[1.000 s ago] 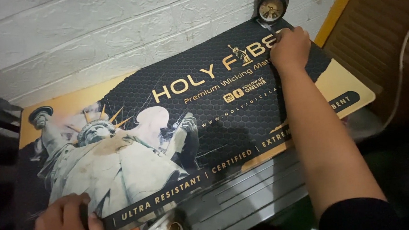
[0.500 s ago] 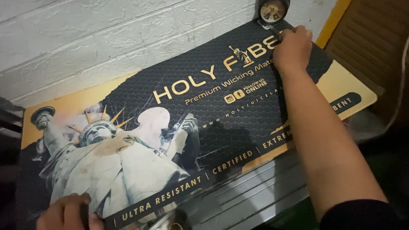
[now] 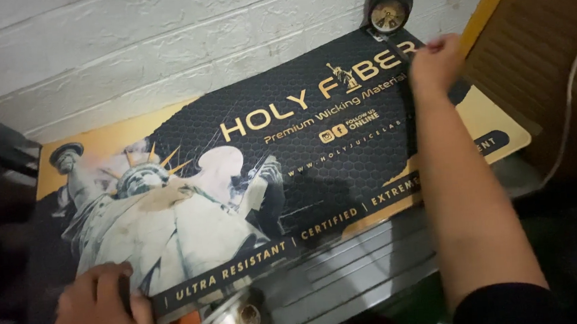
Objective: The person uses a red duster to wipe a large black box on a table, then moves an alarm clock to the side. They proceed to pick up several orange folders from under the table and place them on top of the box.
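Mat [image 3: 282, 162], the big printed one with a statue picture and a dark honeycomb pattern, lies spread flat on the worktop [image 3: 370, 264] and reaches back almost to the white brick wall [image 3: 125, 51]. My left hand [image 3: 103, 314] rests on the mat's near left corner, fingers curled down over the edge and pressing it, so it is closed onto the mat rather than lifting it. My right hand [image 3: 436, 64] is at the mat's far right end, fingers bent and pinching or pushing the top edge there; the hand is blurred, so I cannot tell whether it truly grips the mat or only presses on it. A small alarm clock [image 3: 389, 9] stands against the wall just beyond the mat's far right corner, very near my right hand. A small metal cup [image 3: 235, 321] sits just off the mat's near edge, beside my left hand. A brown slatted panel [image 3: 544, 49] stands to the right of the mat. To handle the mat well, I judge I should keep the left corner pinned as an anchor and move the far end with a flat, even pull, watching that my knuckles do not knock the clock and that the near edge does not drag the cup.
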